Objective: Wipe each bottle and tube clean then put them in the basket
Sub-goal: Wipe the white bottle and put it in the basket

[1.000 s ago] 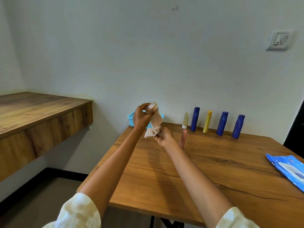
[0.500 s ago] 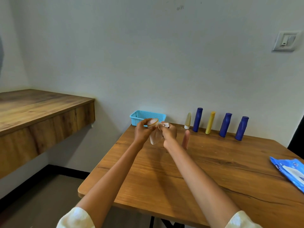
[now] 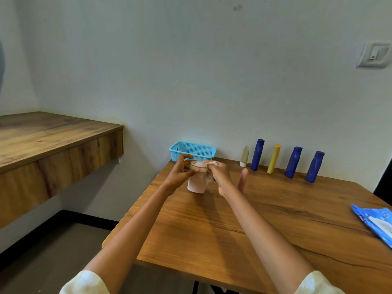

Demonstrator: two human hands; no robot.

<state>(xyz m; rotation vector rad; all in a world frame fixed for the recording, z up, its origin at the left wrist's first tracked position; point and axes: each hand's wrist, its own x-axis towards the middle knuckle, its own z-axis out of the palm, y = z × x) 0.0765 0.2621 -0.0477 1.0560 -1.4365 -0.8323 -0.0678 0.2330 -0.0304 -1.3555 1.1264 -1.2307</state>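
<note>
Wooden table (image 3: 244,230) carries most of the work undone: five bottles and tubes (image 3: 282,160) stand unwiped along the wall at one o'clock, a pink tube (image 3: 242,180) nearer. Turquoise basket (image 3: 192,150) at twelve shows nothing inside, though its floor is hidden; just before it the left hand (image 3: 180,174) grips a pale tube (image 3: 197,181) while the right hand (image 3: 219,175) pinches a wipe (image 3: 210,179) against it

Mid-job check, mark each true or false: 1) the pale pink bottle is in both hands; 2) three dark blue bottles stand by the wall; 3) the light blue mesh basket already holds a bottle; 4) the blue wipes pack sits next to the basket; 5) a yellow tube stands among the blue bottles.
1) True: the left hand grips the pale pink bottle, and the right hand holds a white wipe against it.
2) True.
3) False: no bottle shows inside the light blue mesh basket.
4) False: the blue wipes pack lies at the wooden table's right edge.
5) True.
</note>
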